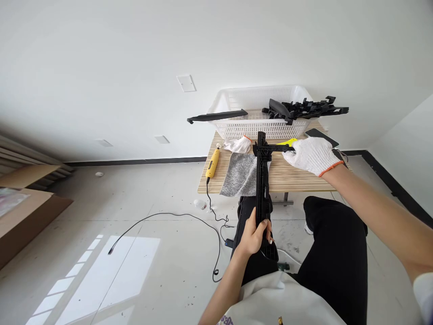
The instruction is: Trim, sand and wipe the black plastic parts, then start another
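Observation:
A long black plastic part (263,180) stretches away from my lap over the front edge of the table, with a short arm branching right near its far end. My bare left hand (253,234) is closed around its near end. My right hand (313,155), in a white knitted glove with an orange cuff, is closed at the tip of the side arm. A yellow object (287,142) shows beside those gloved fingers; whether they grip it or the part is hidden. Beneath the part lies a grey cloth (239,175) that hangs over the table edge.
On the wooden table (304,180) stands a white basket (260,131) with several black plastic parts (304,109). A yellow corded tool (213,163), a second white glove (238,144) and a dark flat device (321,135) lie there too. Black cable (179,214) loops across the floor.

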The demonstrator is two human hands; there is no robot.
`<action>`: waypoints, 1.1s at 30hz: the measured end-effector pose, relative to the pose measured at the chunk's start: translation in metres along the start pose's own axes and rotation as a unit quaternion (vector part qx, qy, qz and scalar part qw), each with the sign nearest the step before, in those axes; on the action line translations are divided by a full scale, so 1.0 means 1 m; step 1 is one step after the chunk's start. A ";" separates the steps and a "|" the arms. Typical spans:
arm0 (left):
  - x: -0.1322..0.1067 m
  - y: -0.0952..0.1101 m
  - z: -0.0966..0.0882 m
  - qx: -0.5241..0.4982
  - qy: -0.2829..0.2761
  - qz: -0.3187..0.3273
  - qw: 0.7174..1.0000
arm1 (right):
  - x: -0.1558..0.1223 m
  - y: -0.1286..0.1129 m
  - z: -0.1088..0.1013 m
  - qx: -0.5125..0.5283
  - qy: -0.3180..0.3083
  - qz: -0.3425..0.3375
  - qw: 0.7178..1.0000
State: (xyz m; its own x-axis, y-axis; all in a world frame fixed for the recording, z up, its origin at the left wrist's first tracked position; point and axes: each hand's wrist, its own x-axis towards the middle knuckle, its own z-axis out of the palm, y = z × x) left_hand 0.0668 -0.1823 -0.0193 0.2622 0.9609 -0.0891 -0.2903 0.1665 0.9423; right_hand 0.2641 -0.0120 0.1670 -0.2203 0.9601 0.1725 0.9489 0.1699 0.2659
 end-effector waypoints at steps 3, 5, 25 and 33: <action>0.000 0.000 0.000 -0.001 -0.002 -0.001 1.000 | 0.000 0.000 -0.004 0.012 -0.005 -0.006 1.000; 0.000 0.000 -0.001 -0.004 -0.003 -0.001 1.000 | -0.001 -0.001 -0.006 0.026 -0.011 -0.009 1.000; -0.001 0.002 -0.001 -0.039 0.001 -0.003 0.999 | -0.026 -0.013 0.009 0.042 0.031 0.021 0.998; -0.001 0.003 0.000 -0.026 0.003 -0.008 1.000 | -0.037 -0.022 0.015 0.016 -0.002 -0.024 1.000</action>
State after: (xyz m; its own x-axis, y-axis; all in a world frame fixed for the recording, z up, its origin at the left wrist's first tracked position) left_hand 0.0663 -0.1826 -0.0165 0.2613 0.9593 -0.1069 -0.3327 0.1934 0.9230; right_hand 0.2546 -0.0482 0.1407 -0.2638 0.9519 0.1558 0.9442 0.2219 0.2433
